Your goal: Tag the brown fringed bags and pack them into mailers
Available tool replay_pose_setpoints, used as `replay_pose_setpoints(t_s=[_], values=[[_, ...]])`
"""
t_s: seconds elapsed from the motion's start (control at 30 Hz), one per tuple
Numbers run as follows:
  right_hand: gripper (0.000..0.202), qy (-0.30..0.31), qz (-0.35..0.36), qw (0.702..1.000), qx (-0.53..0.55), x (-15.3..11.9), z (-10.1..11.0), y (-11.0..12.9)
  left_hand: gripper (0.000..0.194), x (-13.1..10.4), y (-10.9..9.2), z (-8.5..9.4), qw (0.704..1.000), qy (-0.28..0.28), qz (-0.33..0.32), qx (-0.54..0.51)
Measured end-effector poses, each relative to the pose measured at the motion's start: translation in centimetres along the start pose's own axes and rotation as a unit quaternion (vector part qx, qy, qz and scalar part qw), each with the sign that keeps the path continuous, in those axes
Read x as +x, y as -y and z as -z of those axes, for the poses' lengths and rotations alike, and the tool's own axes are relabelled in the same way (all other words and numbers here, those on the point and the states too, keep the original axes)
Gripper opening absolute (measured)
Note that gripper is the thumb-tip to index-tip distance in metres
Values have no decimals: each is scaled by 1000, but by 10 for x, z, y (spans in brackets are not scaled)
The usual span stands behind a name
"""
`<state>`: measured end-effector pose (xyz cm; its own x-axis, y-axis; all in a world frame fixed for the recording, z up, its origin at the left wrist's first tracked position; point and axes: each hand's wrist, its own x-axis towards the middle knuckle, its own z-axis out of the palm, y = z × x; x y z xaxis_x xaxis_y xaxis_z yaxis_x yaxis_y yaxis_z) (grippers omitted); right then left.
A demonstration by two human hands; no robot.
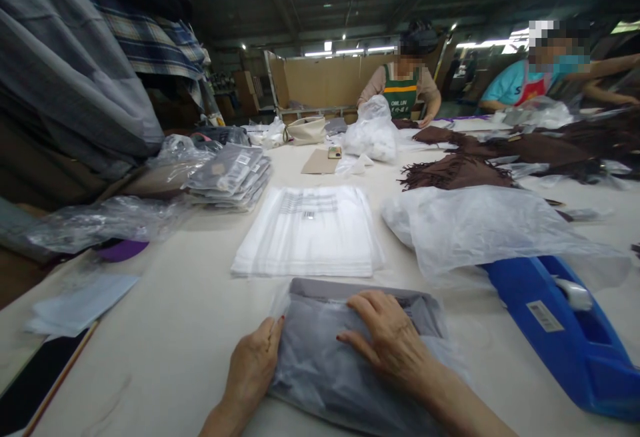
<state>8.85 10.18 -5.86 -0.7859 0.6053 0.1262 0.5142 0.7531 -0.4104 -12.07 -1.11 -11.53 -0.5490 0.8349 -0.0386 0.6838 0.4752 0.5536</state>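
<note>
A folded grey cloth (320,287) lies in a frosted plastic bag (320,364) on the table close in front of me. At the bag's left edge, my left hand (255,357) is closed, thumb and fingers pinching the plastic. My right hand (390,330) rests flat on top of the bag, its fingers spread and holding nothing. Just beyond lies a stack of flat white plastic bags (305,237) with a small barcode label on top. To the right stands a blue tape dispenser (550,330), partly covered by a loose translucent plastic bag (480,227).
Bagged grey pieces with barcode labels (227,174) are piled at the left, near crumpled clear plastic (110,220). Brown fringed cloth (460,170) spreads over the right side. Across the table a person in a green apron (403,94) works; another person in blue (510,84) stands farther right.
</note>
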Motion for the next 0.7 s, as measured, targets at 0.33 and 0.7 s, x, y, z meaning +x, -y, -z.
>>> replay_pose_setpoints(t_s=[0.33,0.7], values=[[41,100,0,988,120,41,-3,29,43,2,7,14,982,65,21,-173],[12,194,22,955,223,95,-24,66,47,-4,21,18,932,26,54,-359]])
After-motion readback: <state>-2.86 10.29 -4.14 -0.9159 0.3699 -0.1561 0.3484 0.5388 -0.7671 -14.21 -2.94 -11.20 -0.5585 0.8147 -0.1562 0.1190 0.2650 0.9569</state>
